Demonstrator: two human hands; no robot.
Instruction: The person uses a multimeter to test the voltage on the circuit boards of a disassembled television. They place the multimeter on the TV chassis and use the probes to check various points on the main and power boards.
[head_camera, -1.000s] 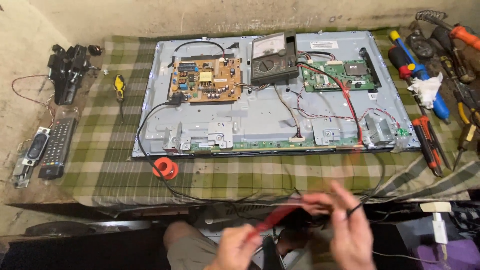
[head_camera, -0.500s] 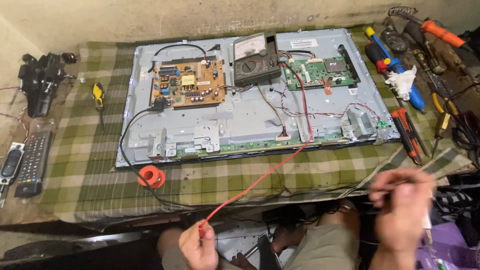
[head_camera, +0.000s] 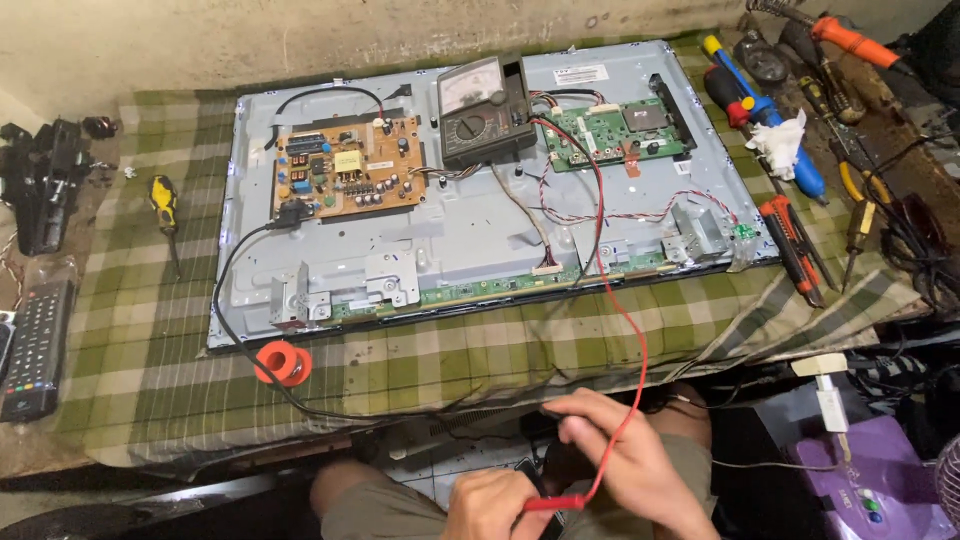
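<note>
both hands now meet: left hand (head_camera: 490, 505) pinches red probe (head_camera: 548, 503), right hand (head_camera: 625, 460) grips black lead (head_camera: 548, 410) below tv panel (head_camera: 470, 240).

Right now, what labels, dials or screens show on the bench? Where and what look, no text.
White sticker: top edge of the grey TV back panel, small rectangle, dark print.
Meter dial: black multimeter at panel top centre, pale tilted window.
Purple box: lower right, small coloured buttons.
Remote control: far left, black, rows of keys.
</note>
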